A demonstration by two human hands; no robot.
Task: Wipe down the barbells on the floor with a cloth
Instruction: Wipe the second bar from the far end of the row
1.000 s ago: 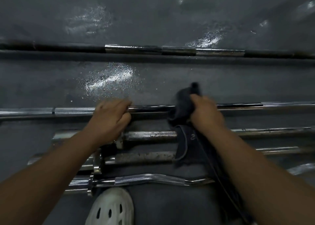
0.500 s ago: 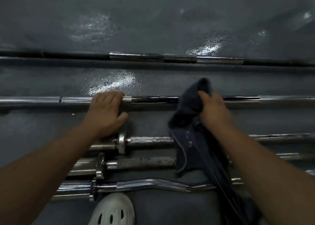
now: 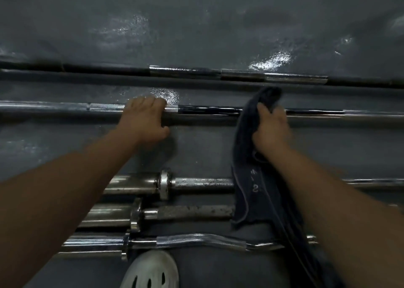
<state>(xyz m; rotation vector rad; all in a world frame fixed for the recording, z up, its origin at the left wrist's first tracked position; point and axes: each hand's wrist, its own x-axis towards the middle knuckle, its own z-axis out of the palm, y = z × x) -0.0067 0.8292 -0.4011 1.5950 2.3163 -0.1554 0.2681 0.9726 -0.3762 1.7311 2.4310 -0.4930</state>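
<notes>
L hand (image 3: 144,118) sits on the chrome barbell (image 3: 207,109), fingers hooked over the top, thumb out on the near side, pinning it to the floor (image 3: 196,25). The bar's long axis runs L–R across the view, crosswise to both forearms, so any stroke has to go sideways along it. Shaft texture: matte knurled band by the L hand, then a smooth mirror-dark stretch btw the hands, pale chrome again far right.

R hand (image 3: 271,132) grips the cloth (image 3: 251,178), a dark blue-grey towel w/ faint print, bunched up top over that same bar. The bare stretch lies just L of the cloth, so the R hand is nearer it & prob. does the wiping.

Beyond lies the far barbell (image 3: 185,71), black ends w/ chrome mid, well apart. Nearer the body are three shorter bars: a knurled bar (image 3: 203,181), a pitted bar (image 3: 190,211) & a wavy curl bar (image 3: 196,239). The cloth's tail drapes over the first two.
</notes>
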